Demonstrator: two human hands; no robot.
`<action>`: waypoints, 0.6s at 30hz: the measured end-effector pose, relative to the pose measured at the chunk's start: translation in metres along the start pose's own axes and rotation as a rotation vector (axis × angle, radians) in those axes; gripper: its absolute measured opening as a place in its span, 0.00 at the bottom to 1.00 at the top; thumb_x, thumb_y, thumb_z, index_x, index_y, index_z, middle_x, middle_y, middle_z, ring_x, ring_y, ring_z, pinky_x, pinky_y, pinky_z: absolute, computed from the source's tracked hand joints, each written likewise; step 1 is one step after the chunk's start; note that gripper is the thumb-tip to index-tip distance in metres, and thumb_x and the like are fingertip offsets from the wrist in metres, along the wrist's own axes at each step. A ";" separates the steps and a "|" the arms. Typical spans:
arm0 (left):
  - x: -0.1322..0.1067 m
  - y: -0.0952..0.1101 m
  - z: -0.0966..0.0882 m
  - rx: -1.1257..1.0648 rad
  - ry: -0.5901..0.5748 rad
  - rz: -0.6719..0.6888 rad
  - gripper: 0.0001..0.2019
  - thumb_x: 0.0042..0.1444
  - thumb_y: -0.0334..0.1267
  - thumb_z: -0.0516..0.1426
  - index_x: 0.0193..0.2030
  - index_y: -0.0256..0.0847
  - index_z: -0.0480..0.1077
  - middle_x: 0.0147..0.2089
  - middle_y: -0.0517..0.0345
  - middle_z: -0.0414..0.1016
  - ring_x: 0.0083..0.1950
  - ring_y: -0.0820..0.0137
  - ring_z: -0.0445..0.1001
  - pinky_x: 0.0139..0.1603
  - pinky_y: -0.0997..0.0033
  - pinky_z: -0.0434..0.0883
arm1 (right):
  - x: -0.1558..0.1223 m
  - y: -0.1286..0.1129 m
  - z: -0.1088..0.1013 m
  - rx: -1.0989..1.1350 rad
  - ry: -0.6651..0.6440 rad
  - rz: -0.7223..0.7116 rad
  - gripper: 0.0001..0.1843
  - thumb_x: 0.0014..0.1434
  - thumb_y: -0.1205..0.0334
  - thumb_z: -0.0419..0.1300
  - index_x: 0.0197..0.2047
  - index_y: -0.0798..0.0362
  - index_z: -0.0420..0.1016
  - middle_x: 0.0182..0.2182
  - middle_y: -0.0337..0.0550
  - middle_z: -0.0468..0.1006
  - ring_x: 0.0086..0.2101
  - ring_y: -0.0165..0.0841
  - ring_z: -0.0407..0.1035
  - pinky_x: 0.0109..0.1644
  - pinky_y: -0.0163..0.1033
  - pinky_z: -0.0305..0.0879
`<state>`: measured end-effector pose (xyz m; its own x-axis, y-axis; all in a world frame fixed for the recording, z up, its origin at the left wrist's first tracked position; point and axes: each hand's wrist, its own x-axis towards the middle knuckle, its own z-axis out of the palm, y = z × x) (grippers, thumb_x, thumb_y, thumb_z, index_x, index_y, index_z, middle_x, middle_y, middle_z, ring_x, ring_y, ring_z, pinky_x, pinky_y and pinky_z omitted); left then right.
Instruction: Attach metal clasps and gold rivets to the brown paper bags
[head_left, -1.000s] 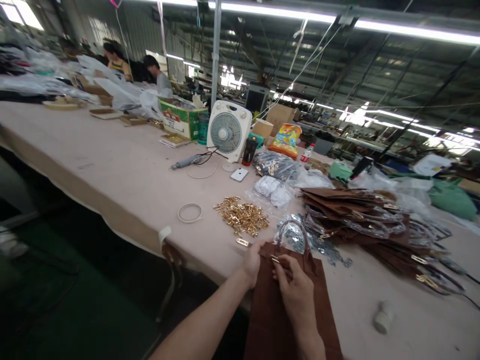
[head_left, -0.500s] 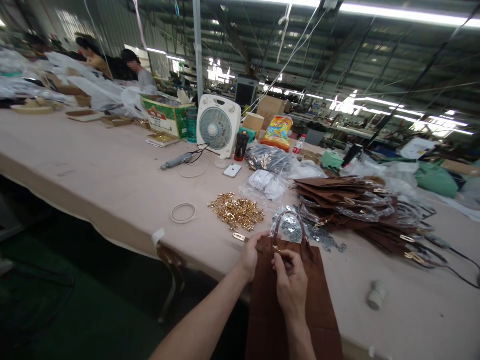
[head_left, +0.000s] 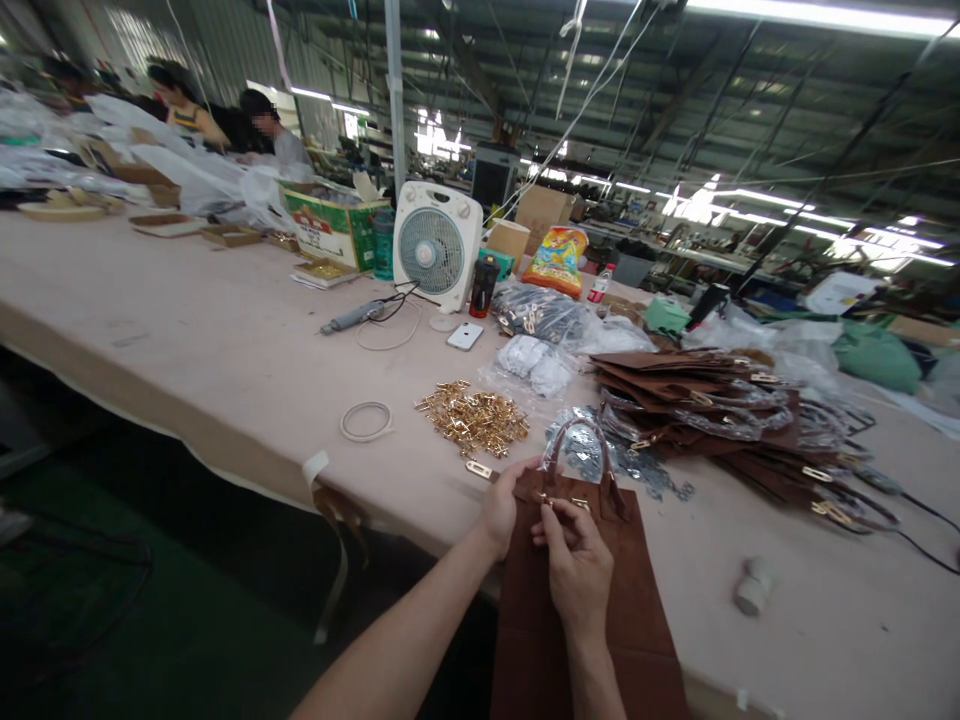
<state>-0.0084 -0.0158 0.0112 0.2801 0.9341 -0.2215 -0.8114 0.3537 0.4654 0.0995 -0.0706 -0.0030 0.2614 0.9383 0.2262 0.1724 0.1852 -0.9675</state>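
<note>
A brown handbag panel (head_left: 637,590) with a plastic-wrapped handle (head_left: 583,424) hangs over the table's front edge. My left hand (head_left: 501,510) grips its upper left edge, with the fingers partly hidden behind the brown material. At the left, a strap end with a gold slotted plate (head_left: 478,469) sticks out past that hand. My right hand (head_left: 576,550) pinches a small gold metal fitting (head_left: 545,498) against the panel below the handle's left foot. Another gold fitting (head_left: 580,503) shows on the panel just right of the fingers.
Beyond the hands lie a heap of gold fittings (head_left: 472,418) and scattered silver plates (head_left: 645,462). Brown handbag pieces (head_left: 697,400) are stacked at right, near a grey cylinder (head_left: 753,587). A fan (head_left: 433,250), a phone (head_left: 465,336), a corded tool (head_left: 352,318) and a tape ring (head_left: 366,421) stand farther back.
My right hand has shifted slightly left and up with the fitting, uncovering a gold fitting on the panel. My left hand stays on the panel's edge.
</note>
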 end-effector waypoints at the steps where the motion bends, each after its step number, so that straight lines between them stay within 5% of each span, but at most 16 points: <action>1: 0.000 0.000 0.000 -0.001 -0.009 0.010 0.25 0.58 0.47 0.59 0.58 0.35 0.76 0.51 0.44 0.83 0.26 0.70 0.74 0.23 0.73 0.68 | 0.000 0.001 0.000 0.003 0.002 0.010 0.22 0.62 0.44 0.69 0.49 0.54 0.79 0.36 0.45 0.81 0.29 0.36 0.79 0.34 0.38 0.79; 6: 0.001 -0.002 -0.001 0.014 -0.025 0.030 0.24 0.58 0.48 0.59 0.57 0.36 0.77 0.53 0.45 0.83 0.28 0.69 0.76 0.24 0.73 0.69 | 0.000 0.004 0.003 0.005 0.028 0.000 0.21 0.62 0.45 0.69 0.48 0.54 0.78 0.38 0.47 0.82 0.33 0.37 0.80 0.39 0.39 0.80; 12: 0.004 -0.004 -0.005 0.088 0.001 0.106 0.24 0.58 0.48 0.60 0.55 0.35 0.79 0.51 0.47 0.84 0.46 0.60 0.81 0.36 0.71 0.74 | 0.000 0.004 0.006 -0.063 0.006 -0.066 0.22 0.65 0.46 0.66 0.53 0.52 0.77 0.36 0.44 0.80 0.31 0.35 0.77 0.37 0.38 0.77; 18: 0.003 -0.008 -0.010 0.212 0.083 0.178 0.24 0.59 0.51 0.59 0.53 0.34 0.80 0.45 0.48 0.85 0.41 0.60 0.81 0.41 0.66 0.74 | 0.003 0.007 0.007 -0.121 0.002 -0.068 0.24 0.64 0.43 0.66 0.53 0.54 0.80 0.34 0.46 0.80 0.29 0.35 0.76 0.33 0.38 0.76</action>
<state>-0.0058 -0.0167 -0.0015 0.0927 0.9782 -0.1858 -0.7165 0.1951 0.6697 0.0952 -0.0642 -0.0102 0.2472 0.9240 0.2917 0.3028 0.2123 -0.9291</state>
